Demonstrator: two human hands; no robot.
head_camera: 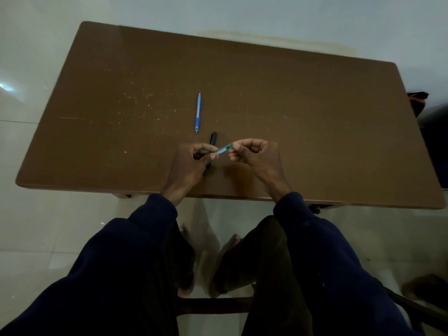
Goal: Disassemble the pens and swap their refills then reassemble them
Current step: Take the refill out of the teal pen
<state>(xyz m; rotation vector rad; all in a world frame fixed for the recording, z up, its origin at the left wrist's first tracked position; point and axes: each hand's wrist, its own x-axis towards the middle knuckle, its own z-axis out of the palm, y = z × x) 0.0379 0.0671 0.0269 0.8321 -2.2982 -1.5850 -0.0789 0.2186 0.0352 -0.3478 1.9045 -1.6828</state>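
- Reference point: the blue pen (198,112) lies whole on the brown table (315,117), its tip pointing toward the person. No hand touches it.
- Item in work: a green pen (223,150) with a clear barrel is held above the table, just nearer the person than the blue pen's tip and slightly to its right. It is tilted, with the right end higher.
- Left hand (191,161): the thumb and fingertips are pinched on the lower left end of the green pen, and the other fingers are curled in.
- Right hand (254,154): the fingertips are pinched on the upper right end of the same pen, and the other fingers are curled.
- A black pen (213,139) lies close to the blue pen's tip and runs back toward the person, passing under the left hand. Whether that hand also touches it cannot be told.
- Progress, as a judgement: the task is at an early stage. The grip at both ends suggests the green pen is being twisted or pulled apart, but no gap in the barrel can be seen.
- No loose refill, spring or barrel half is visible anywhere.
- Outstanding: opening the pens, swapping the refills and reassembling them.
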